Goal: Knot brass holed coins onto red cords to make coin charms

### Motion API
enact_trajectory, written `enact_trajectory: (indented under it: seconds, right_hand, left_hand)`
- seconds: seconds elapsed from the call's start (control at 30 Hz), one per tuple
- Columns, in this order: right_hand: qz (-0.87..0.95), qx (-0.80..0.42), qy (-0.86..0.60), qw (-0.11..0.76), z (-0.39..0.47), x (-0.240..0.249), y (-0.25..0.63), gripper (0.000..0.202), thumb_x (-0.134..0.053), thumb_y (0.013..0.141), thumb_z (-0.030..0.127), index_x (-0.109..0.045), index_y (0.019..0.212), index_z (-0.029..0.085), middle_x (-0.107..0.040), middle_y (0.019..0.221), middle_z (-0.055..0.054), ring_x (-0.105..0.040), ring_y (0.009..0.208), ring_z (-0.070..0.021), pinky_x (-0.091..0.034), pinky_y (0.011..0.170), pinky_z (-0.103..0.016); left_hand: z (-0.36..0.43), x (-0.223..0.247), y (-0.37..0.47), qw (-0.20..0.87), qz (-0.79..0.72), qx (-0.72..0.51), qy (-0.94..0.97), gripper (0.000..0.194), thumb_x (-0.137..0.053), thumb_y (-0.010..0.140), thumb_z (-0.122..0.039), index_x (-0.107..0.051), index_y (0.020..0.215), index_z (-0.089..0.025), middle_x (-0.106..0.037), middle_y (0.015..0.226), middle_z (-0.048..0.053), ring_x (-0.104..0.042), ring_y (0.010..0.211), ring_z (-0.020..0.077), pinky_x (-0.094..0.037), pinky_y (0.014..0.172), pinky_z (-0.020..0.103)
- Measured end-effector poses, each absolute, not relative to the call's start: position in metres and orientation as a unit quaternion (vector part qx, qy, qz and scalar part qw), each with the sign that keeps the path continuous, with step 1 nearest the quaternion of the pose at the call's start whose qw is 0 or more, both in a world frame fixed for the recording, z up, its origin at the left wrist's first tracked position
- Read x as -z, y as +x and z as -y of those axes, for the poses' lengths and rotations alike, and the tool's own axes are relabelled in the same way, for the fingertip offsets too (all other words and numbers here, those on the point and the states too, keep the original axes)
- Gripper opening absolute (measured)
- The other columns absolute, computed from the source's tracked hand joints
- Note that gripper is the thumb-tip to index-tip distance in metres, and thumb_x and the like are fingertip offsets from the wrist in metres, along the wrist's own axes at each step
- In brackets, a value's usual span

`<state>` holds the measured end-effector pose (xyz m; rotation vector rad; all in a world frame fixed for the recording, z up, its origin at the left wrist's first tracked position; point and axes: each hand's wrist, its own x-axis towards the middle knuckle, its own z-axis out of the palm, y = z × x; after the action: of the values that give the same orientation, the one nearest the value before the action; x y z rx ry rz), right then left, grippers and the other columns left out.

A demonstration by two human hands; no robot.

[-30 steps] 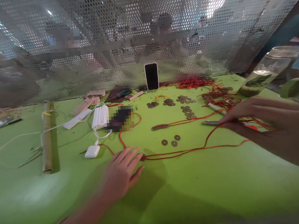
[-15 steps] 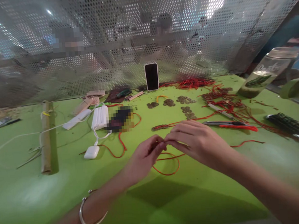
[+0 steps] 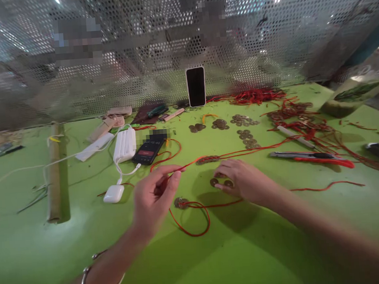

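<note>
My left hand pinches the end of a red cord between thumb and fingertips. That cord runs right to a row of threaded holed coins lying on the table. My right hand is curled with two round holed coins showing at its fingers and thumb, held just above the table. Below my left fingertips, another coin bundle lies with a looped red cord attached, trailing right under my right hand. Several small coin piles sit beyond my hands.
A utility knife and a white stick lie at right, near tangled red cords. At left are a phone, white power bank, earphone case and bamboo tube. Another phone stands against the perforated metal screen.
My hands were together at the fingertips and have moved apart. The left now pinches the cord to its left; coins show in the right. The coin bundle with the looped cord has come into sight.
</note>
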<state>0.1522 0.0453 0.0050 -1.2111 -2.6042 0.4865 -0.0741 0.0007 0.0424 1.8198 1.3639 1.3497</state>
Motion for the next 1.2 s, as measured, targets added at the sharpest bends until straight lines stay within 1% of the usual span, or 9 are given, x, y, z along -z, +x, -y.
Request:
enact_trajectory:
  seconds: [0.13, 0.3, 0.47, 0.53, 0.67, 0.8, 0.9, 1.03, 1.2]
  right_hand:
    - [0.876, -0.223, -0.414, 0.106, -0.049, -0.005, 0.150, 0.010, -0.057, 0.085, 0.020, -0.065, 0.089, 0.017, -0.065, 0.091, -0.007, -0.058, 0.083, -0.0174, -0.045, 0.075, -0.029]
    - [0.868, -0.262, -0.415, 0.076, -0.058, -0.005, 0.148, 0.010, -0.059, 0.082, 0.021, -0.064, 0.089, 0.017, -0.065, 0.086, -0.006, -0.057, 0.075, -0.0163, -0.044, 0.068, -0.027]
    - [0.868, -0.261, -0.410, 0.101, -0.056, -0.005, 0.148, 0.007, -0.060, 0.079, 0.019, -0.059, 0.086, 0.015, -0.062, 0.088, -0.007, -0.054, 0.078, -0.0169, -0.043, 0.069, -0.027]
    - [0.859, -0.282, -0.412, 0.116, -0.053, -0.004, 0.148, 0.004, -0.058, 0.079, 0.017, -0.057, 0.083, 0.015, -0.061, 0.083, -0.006, -0.053, 0.072, -0.0147, -0.042, 0.064, -0.026]
    - [0.770, -0.421, -0.450, 0.164, -0.045, -0.002, 0.149, 0.004, -0.058, 0.079, 0.020, -0.054, 0.079, 0.017, -0.058, 0.069, 0.000, -0.048, 0.057, -0.0096, -0.038, 0.054, -0.022]
    - [0.572, -0.632, -0.459, 0.250, -0.036, -0.004, 0.147, 0.022, -0.069, 0.074, 0.030, -0.052, 0.077, 0.017, -0.059, 0.070, 0.002, -0.056, 0.065, -0.0095, -0.044, 0.061, -0.021]
    - [0.429, -0.737, -0.436, 0.288, -0.028, -0.005, 0.144, 0.028, -0.074, 0.071, 0.031, -0.051, 0.077, 0.017, -0.061, 0.073, 0.002, -0.059, 0.069, -0.0080, -0.047, 0.067, -0.020]
    - [0.347, -0.774, -0.432, 0.306, -0.021, 0.000, 0.144, 0.030, -0.079, 0.067, 0.030, -0.055, 0.080, 0.018, -0.065, 0.080, 0.002, -0.062, 0.072, -0.0067, -0.048, 0.071, -0.018]
    - [0.337, -0.773, -0.435, 0.317, -0.019, 0.001, 0.145, 0.028, -0.080, 0.068, 0.031, -0.058, 0.079, 0.018, -0.068, 0.083, 0.001, -0.064, 0.073, -0.0062, -0.048, 0.070, -0.016]
  left_hand:
    - [0.000, -0.036, -0.074, 0.251, -0.509, -0.478, 0.671, 0.016, -0.059, 0.085, -0.028, -0.069, 0.085, -0.015, -0.044, 0.050, -0.005, -0.033, 0.041, 0.0056, -0.025, 0.036, 0.016]
    - [0.000, -0.029, -0.073, 0.273, -0.513, -0.455, 0.675, 0.015, -0.059, 0.086, -0.027, -0.068, 0.083, -0.015, -0.046, 0.049, -0.005, -0.034, 0.040, 0.0054, -0.025, 0.035, 0.015]
    - [0.005, -0.025, -0.071, 0.267, -0.504, -0.438, 0.695, 0.010, -0.058, 0.086, -0.021, -0.067, 0.086, -0.017, -0.050, 0.050, -0.005, -0.039, 0.040, 0.0057, -0.029, 0.036, 0.015]
    - [0.008, -0.024, -0.071, 0.250, -0.494, -0.434, 0.711, 0.008, -0.059, 0.085, -0.018, -0.066, 0.087, -0.018, -0.052, 0.051, -0.006, -0.040, 0.040, 0.0050, -0.029, 0.035, 0.014]
    - [0.012, -0.028, -0.073, 0.192, -0.470, -0.432, 0.746, 0.011, -0.060, 0.082, -0.011, -0.064, 0.088, -0.020, -0.054, 0.052, -0.007, -0.041, 0.039, 0.0041, -0.031, 0.036, 0.014]
    - [0.013, -0.031, -0.073, 0.112, -0.433, -0.438, 0.780, 0.013, -0.060, 0.081, -0.010, -0.063, 0.090, -0.019, -0.061, 0.061, -0.006, -0.044, 0.042, 0.0029, -0.036, 0.040, 0.014]
    - [0.013, -0.031, -0.071, 0.047, -0.405, -0.451, 0.794, 0.012, -0.061, 0.081, -0.010, -0.063, 0.090, -0.019, -0.065, 0.065, -0.005, -0.048, 0.045, 0.0035, -0.040, 0.043, 0.015]
    - [0.014, -0.030, -0.071, 0.017, -0.404, -0.441, 0.801, 0.014, -0.061, 0.081, -0.011, -0.064, 0.090, -0.021, -0.068, 0.067, -0.004, -0.053, 0.049, 0.0061, -0.046, 0.048, 0.018]
    - [0.012, -0.029, -0.070, 0.018, -0.389, -0.441, 0.809, 0.013, -0.062, 0.081, -0.010, -0.063, 0.089, -0.020, -0.068, 0.066, -0.004, -0.055, 0.050, 0.0065, -0.046, 0.046, 0.018]
